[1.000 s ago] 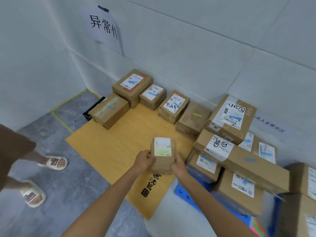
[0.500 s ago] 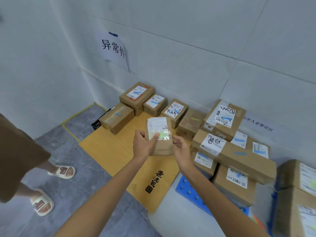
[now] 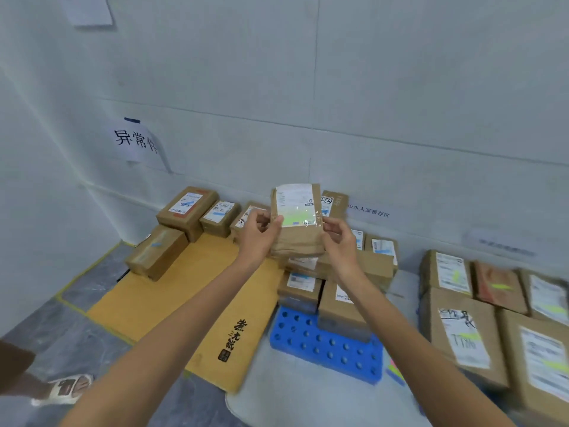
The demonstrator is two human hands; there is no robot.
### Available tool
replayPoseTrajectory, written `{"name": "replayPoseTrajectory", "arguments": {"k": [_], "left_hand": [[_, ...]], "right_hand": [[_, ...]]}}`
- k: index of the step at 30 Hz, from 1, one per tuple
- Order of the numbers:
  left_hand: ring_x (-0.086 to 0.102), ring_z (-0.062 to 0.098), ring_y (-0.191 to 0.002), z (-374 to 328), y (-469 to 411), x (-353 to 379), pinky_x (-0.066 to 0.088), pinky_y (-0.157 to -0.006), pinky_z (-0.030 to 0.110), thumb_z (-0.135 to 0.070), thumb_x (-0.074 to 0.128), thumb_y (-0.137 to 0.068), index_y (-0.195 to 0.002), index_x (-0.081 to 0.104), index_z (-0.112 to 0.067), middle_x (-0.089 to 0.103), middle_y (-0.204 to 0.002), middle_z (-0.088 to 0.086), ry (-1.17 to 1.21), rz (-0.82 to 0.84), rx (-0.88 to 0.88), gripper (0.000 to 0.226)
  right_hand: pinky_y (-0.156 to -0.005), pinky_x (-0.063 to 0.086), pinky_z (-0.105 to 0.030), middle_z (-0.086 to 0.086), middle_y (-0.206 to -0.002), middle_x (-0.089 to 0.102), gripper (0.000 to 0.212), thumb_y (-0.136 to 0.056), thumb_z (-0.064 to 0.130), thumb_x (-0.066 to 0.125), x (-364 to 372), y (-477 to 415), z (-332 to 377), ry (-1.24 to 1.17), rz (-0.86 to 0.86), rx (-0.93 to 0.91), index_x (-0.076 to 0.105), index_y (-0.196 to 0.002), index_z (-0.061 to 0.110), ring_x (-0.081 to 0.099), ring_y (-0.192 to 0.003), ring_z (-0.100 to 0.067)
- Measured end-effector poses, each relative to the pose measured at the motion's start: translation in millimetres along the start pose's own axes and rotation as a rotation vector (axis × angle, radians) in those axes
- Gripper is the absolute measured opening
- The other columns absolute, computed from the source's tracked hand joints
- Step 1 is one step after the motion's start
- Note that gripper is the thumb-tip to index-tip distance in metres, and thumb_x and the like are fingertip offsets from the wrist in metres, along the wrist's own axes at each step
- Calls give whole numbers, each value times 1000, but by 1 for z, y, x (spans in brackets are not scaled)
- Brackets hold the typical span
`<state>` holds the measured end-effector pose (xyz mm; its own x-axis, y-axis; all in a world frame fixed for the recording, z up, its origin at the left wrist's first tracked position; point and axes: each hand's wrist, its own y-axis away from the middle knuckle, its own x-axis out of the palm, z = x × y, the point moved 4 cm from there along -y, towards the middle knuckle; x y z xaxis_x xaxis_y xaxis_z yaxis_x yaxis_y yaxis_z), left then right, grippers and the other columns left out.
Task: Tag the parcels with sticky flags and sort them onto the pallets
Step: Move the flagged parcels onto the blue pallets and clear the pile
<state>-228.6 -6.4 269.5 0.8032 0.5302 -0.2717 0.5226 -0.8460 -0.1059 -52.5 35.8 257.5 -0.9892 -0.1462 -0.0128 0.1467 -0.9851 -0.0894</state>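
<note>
I hold a small brown parcel (image 3: 297,224) upright in front of me, its white and green label facing me. My left hand (image 3: 260,238) grips its left edge, thumb on the label. My right hand (image 3: 338,241) pinches the right edge. Below lies a yellow cardboard sheet (image 3: 197,291) with several tagged parcels (image 3: 184,211) along its far side. A blue pallet (image 3: 326,343) carries stacked parcels (image 3: 338,306). More parcels (image 3: 462,331) with green flags sit at the right. Coloured sticky flags (image 3: 395,371) lie by the blue pallet's near right corner.
White walls close the corner, with a paper sign (image 3: 135,141) on the left wall and smaller signs (image 3: 368,210) low on the back wall. Another person's sandalled foot (image 3: 66,388) stands on the grey floor at the lower left. Yellow tape (image 3: 89,266) marks the floor.
Both hands have lifted the small parcel from the yellow cardboard up to chest height and tilted its label toward me. My view has risen and turned right.
</note>
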Motion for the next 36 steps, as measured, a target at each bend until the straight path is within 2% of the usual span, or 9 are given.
{"name": "replayPoseTrajectory", "arguments": {"k": [3, 9, 15, 22, 24, 26, 28, 31, 36], "left_hand": [[52, -1, -80, -30, 18, 42, 43, -57, 5, -31, 63, -89, -105, 54, -12, 56, -94, -10, 12, 38, 39, 26], [56, 9, -81, -77, 70, 157, 48, -68, 21, -31, 64, -88, -100, 54, -14, 57, -92, -6, 61, 202, 67, 22], [63, 22, -87, -121, 159, 322, 54, -77, 42, -31, 67, -86, -90, 55, -19, 63, -93, 0, 98, 399, 60, 17], [61, 19, -89, -156, 273, 491, 57, -70, 26, -30, 66, -87, -88, 56, -20, 60, -91, -3, 88, 658, 34, 14], [56, 5, -80, -160, 301, 526, 47, -53, 7, -25, 62, -90, -95, 58, -12, 57, -89, -8, 63, 733, 20, 14], [53, -1, -78, -157, 321, 556, 44, -49, 4, -22, 59, -92, -103, 58, -8, 56, -93, -9, 44, 796, -21, 17], [54, 3, -85, -153, 334, 580, 49, -52, 8, -19, 56, -94, -110, 56, -9, 58, -105, -2, 47, 856, -86, 19], [54, 14, -101, -146, 342, 607, 56, -71, 24, -16, 53, -96, -127, 51, -11, 55, -117, 0, 29, 910, -187, 32], [54, 17, -99, -140, 331, 648, 51, -82, 35, -12, 50, -97, -133, 45, -12, 55, -124, 6, 27, 881, -326, 37]], "right_hand": [[-83, 49, -25, 4, -103, 57, 24, -91, 12, 57, -54, 6, 11, 2, -54, -32, 56, -114, 20, 56, -100, -13], [-69, 46, -11, 2, -99, 59, 27, -90, 22, 60, -187, 35, 19, 2, -206, -57, 57, -116, 29, 57, -94, -9], [-89, 52, -36, -9, -119, 56, 34, -89, 37, 55, -370, 81, 23, 39, -352, -39, 54, -123, 33, 57, -108, -19], [-61, 45, -4, 8, -117, 54, 37, -98, 25, 48, -567, 149, -1, 58, -510, 82, 47, -135, 24, 53, -95, 3], [-63, 46, -5, 7, -119, 52, 39, -98, 23, 46, -609, 163, -11, 87, -571, 140, 45, -137, 20, 52, -94, 1], [-76, 48, -14, 3, -125, 53, 39, -98, 24, 46, -642, 172, -23, 103, -625, 192, 46, -137, 18, 52, -101, -8], [-82, 45, -24, -1, -125, 53, 39, -97, 24, 48, -666, 174, -34, 101, -640, 257, 47, -135, 17, 51, -104, -12], [-76, 44, -23, -1, -121, 53, 36, -97, 19, 49, -689, 164, -53, 48, -587, 373, 46, -132, 15, 51, -103, -14], [-80, 51, -34, -7, -123, 52, 36, -93, 8, 49, -718, 124, -84, 21, -480, 535, 43, -128, 13, 53, -106, -22]]}}
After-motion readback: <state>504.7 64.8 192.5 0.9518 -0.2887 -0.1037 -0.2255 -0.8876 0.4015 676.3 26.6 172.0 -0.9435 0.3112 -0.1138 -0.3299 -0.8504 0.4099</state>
